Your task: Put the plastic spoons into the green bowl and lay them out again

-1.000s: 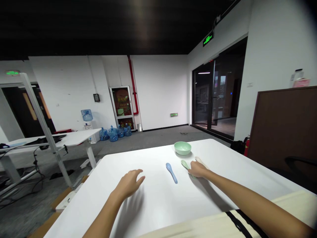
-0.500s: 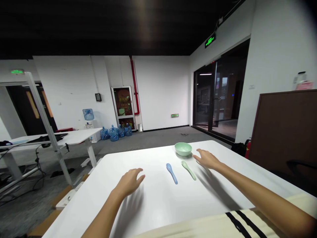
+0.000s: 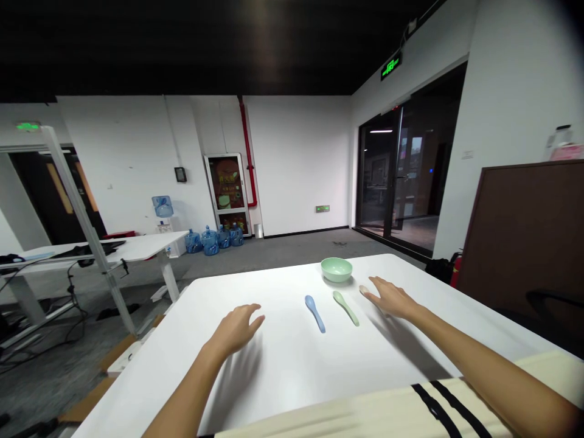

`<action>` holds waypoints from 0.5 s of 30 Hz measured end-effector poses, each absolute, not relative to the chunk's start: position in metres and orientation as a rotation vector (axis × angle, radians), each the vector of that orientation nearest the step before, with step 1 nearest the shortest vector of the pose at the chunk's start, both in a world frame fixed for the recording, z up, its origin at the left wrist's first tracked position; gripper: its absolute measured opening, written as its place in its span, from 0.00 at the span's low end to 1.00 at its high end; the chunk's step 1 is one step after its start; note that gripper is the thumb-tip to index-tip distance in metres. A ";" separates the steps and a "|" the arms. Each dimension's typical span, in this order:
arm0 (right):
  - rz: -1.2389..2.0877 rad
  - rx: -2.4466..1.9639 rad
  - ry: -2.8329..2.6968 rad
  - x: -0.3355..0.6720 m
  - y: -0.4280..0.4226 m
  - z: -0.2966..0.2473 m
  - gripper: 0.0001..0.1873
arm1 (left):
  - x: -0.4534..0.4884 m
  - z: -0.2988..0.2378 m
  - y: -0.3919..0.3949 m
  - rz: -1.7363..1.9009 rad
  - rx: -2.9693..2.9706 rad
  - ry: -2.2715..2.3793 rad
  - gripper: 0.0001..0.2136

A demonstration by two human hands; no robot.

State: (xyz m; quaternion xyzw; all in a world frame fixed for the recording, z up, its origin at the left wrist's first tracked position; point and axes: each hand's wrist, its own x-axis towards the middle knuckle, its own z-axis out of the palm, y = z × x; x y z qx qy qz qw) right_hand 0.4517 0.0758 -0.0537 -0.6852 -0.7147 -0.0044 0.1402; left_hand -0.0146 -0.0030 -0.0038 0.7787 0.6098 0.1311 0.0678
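Observation:
My left hand (image 3: 237, 331) lies flat on the white table (image 3: 283, 371), fingers stretched out and holding nothing. My right hand (image 3: 390, 298) is spread flat, just right of a green spoon (image 3: 345, 307). It covers most of a cream spoon (image 3: 364, 289), of which only the tip shows at my fingertips. A blue spoon (image 3: 314, 312) lies parallel to the green one, on its left. A pale green bowl (image 3: 336, 269) stands beyond the spoons, near the table's far edge.
A cream cloth with black stripes (image 3: 433, 401) covers the near right of the table. A brown cabinet (image 3: 524, 231) stands on the right. To the left are a second white desk (image 3: 137, 246) and a slanted metal frame (image 3: 77, 213). Blue water bottles (image 3: 212, 238) line the far wall.
My right hand let go of the green spoon, moved right and back toward the bowl, then settled over the cream spoon. My left hand stayed put.

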 end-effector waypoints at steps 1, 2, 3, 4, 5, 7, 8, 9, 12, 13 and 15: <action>-0.006 -1.987 -2.064 0.452 0.076 -0.054 0.38 | -0.014 -0.004 -0.003 0.391 2.344 1.838 0.27; 0.002 -1.992 -2.064 0.451 0.076 -0.054 0.38 | -0.014 -0.003 -0.003 0.389 2.342 1.840 0.27; 0.009 -1.993 -2.063 0.451 0.075 -0.054 0.37 | -0.013 -0.003 -0.004 0.388 2.341 1.839 0.27; 0.015 -1.990 -2.062 0.451 0.075 -0.055 0.37 | -0.013 -0.002 -0.004 0.388 2.342 1.836 0.27; 0.018 -1.988 -2.060 0.452 0.075 -0.055 0.37 | -0.013 -0.002 -0.004 0.388 2.341 1.833 0.27; 0.019 -1.988 -2.050 0.452 0.075 -0.055 0.37 | -0.013 -0.002 -0.004 0.387 2.340 1.829 0.27; 0.020 -1.993 -2.045 0.452 0.075 -0.056 0.37 | -0.013 -0.002 -0.004 0.386 2.340 1.829 0.27; 0.023 -1.997 -2.043 0.452 0.075 -0.056 0.37 | -0.013 -0.002 -0.004 0.387 2.341 1.829 0.27; 0.031 -1.995 -2.047 0.452 0.076 -0.057 0.37 | -0.014 -0.002 -0.005 0.394 2.344 1.832 0.26; 0.030 -1.990 -2.051 0.451 0.076 -0.057 0.36 | -0.013 -0.002 -0.005 0.395 2.343 1.835 0.26; 0.031 -1.983 -2.056 0.450 0.076 -0.057 0.35 | -0.013 -0.001 -0.006 0.392 2.338 1.842 0.26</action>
